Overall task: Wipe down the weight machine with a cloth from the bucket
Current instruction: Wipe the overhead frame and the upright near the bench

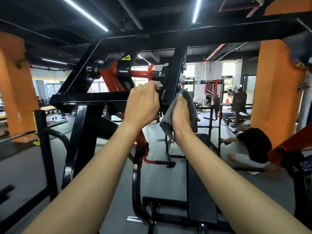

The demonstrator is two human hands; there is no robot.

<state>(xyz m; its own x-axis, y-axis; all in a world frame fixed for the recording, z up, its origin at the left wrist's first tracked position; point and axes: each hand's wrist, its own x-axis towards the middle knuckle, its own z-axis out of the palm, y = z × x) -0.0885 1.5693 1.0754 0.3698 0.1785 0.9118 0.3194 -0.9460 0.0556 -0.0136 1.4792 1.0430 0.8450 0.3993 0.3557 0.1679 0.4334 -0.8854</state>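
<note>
— What did we see of the cloth (189,100)?

— We saw a grey, soft, crumpled cloth. It was draped over the right hand (181,115), and one corner hung loose below the wrist. The right hand held it up against a black upright post (176,71) of the machine (87,98).

— And the machine?

— We saw glossy black steel beams. A red arm (140,74) turned on a bolted pivot at head height, with a yellow warning sticker (126,57) just above it.

— And the left hand (142,102)?

— Its fingers curled in just beside the post, under the pivot. We could not tell whether they gripped anything.

— What else was around us?

— A black bench (200,183) lay below our arms. Orange pillars (273,81) stood on either side, and a person (255,142) crouched on the floor to the right.
</note>
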